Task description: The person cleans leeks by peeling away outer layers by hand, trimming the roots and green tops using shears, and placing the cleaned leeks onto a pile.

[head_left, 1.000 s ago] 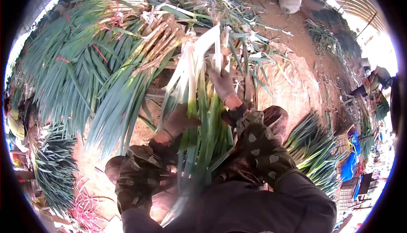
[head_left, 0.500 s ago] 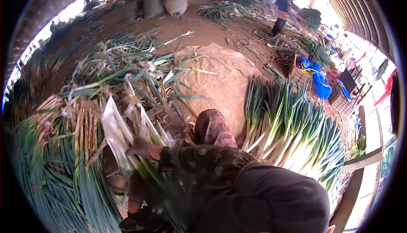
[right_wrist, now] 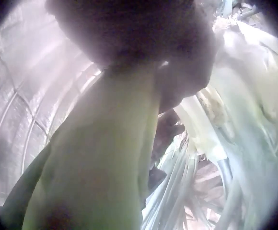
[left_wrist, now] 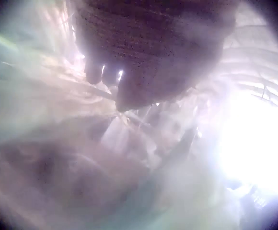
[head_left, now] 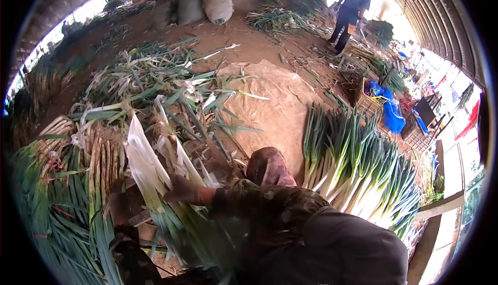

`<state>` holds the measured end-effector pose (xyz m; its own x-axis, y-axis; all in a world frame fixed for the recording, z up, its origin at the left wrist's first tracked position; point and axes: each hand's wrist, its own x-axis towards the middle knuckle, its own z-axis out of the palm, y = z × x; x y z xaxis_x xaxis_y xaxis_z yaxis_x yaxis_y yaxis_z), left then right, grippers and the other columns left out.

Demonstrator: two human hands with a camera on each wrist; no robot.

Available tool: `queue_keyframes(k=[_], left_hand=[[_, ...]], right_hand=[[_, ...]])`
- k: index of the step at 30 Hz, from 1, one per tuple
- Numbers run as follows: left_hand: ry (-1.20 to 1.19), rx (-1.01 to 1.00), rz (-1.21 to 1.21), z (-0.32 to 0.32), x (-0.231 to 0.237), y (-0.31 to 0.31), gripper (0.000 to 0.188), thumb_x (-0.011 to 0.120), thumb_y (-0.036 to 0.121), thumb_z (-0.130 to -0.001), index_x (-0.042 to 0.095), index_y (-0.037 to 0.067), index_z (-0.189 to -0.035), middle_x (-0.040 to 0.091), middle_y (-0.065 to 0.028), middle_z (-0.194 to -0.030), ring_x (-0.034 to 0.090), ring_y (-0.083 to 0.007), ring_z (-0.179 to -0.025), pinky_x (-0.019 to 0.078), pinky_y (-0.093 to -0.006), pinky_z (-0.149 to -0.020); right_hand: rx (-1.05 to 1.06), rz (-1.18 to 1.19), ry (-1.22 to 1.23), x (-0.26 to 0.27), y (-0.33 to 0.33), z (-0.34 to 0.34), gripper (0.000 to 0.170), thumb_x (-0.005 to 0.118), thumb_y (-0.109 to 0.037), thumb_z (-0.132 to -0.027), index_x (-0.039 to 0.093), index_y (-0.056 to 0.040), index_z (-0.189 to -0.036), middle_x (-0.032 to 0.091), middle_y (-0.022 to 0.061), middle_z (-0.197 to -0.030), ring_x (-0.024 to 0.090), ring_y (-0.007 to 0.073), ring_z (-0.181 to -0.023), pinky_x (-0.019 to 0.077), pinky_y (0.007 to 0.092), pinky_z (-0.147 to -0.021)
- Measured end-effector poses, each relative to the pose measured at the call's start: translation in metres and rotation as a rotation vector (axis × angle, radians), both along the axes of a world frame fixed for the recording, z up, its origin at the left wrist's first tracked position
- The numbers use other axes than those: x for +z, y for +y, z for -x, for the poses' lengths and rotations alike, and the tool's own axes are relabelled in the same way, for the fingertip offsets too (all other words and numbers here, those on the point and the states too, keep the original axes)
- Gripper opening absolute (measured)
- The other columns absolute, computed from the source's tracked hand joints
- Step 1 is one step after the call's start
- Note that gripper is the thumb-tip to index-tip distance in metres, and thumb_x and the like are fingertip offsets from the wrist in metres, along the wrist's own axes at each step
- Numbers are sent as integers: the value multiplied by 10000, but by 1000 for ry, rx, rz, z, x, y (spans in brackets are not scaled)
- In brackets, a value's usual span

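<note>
My right hand (head_left: pixel 184 189) grips a leek in the head view, its fingers curled round the stalk. In the right wrist view that leek (right_wrist: pixel 98 143) runs down broad and pale green from under the hand. Beside it, a group of thick white leek stalks (head_left: pixel 143 147) lies with roots pointing away from me and green leaves toward my lap. My left hand (head_left: pixel 122 199), dark and partly blurred, is apart from the right one, near the tied leek bundle. The left wrist view is hazy; there the gloved left hand (left_wrist: pixel 153 52) has loosely extended fingers, with nothing visible in them.
Tied bundles of thinner leeks (head_left: pixel 57 207) lie at my left. Loose trimmings (head_left: pixel 140 72) are heaped ahead. A tan sheet (head_left: pixel 272 101) covers the ground, with a row of leeks (head_left: pixel 358 160) to its right. Farther off are sacks (head_left: pixel 215 2), crates (head_left: pixel 368 102) and a standing person (head_left: pixel 350 15).
The head view has swung to the right. My left hand has left the leek leaves beside the right hand and moved left toward the bundles. The right hand stays on the leek.
</note>
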<state>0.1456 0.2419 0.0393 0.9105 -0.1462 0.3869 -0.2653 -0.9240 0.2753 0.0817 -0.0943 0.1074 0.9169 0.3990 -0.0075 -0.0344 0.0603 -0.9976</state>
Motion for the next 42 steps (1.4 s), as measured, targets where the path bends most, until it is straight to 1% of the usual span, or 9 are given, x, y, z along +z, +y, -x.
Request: queue_keyframes(k=[10, 14, 18, 19, 22, 24, 31, 35, 42], left_hand=[[-33, 88, -451, -60, -58, 54, 514, 558, 139, -858, 563, 139, -1371, 536, -111, -1415, 384, -314, -1421, 217, -573, -1190], [464, 384, -569, -74, -85, 93, 578, 434, 317, -1004, 351, 117, -1539, 303, -66, -1625, 216, -272, -1517, 94, -550, -1251], [428, 455, -667, -90, -32, 89, 710, 528, 393, -977, 282, 106, -1578, 230, -79, -1653, 152, -225, -1537, 51, -552, -1261], [-121, 388, -622, -115, -113, 139, 640, 630, 370, -888, 523, 44, -1429, 477, -159, -1497, 355, -296, -1445, 166, -589, -1224], [458, -38, -556, -72, -58, 90, 436, 675, 323, -796, 704, 12, -1101, 663, -181, -1169, 572, -361, -1193, 365, -561, -1103], [50, -185, -626, -81, -63, 81, 200, 670, 266, -746, 726, 107, -853, 676, -155, -889, 654, -378, -876, 514, -478, -810], [-179, 140, 695, 25, 296, -12, 286, 739, 288, -887, 753, 3, -892, 615, 26, -662, 464, -55, -577, 360, -277, -525], [-292, -151, 557, 61, 393, -27, 270, 764, 252, -860, 745, -4, -942, 678, -36, -861, 571, -99, -697, 456, -261, -618], [-262, 225, 175, 71, 370, -64, 907, 820, 547, -680, 508, -22, -1313, 629, -249, -1105, 661, -327, -1016, 522, -433, -977]], right_hand=[[40, 120, 47, 10, 9, -99, 470, 723, -96, -768, 597, 38, -1200, 678, 53, -1004, 628, 135, -901, 537, 304, -795], [58, -39, -8, 27, 4, -111, 526, 699, -60, -737, 574, 80, -1229, 676, 92, -975, 624, 151, -860, 526, 313, -760], [-11, -10, 53, 53, -44, -81, 553, 713, -31, -765, 546, 70, -1282, 682, 97, -1028, 626, 145, -911, 527, 315, -807], [-50, 105, -98, 58, -66, -68, 534, 728, -35, -791, 547, 52, -1287, 678, 90, -1040, 631, 156, -925, 533, 322, -810], [-132, 217, -227, 62, -112, -37, 501, 726, -45, -826, 559, 27, -1293, 675, 82, -1056, 641, 170, -924, 543, 320, -805], [-129, -97, 80, 58, -120, -23, 487, 710, -50, -834, 569, 20, -1295, 677, 81, -1060, 646, 173, -909, 546, 310, -796], [-114, -44, -110, 116, -109, -27, 496, 696, -60, -821, 557, 39, -1287, 657, 70, -1035, 634, 157, -858, 538, 299, -766], [45, 137, -318, 166, -70, -30, 494, 675, -42, -810, 542, 11, -1283, 630, 58, -1030, 617, 147, -906, 535, 307, -766], [131, 566, -408, 207, -35, 20, 443, 652, -66, -804, 504, 67, -1199, 640, 167, -1015, 657, 255, -938, 539, 367, -880]])
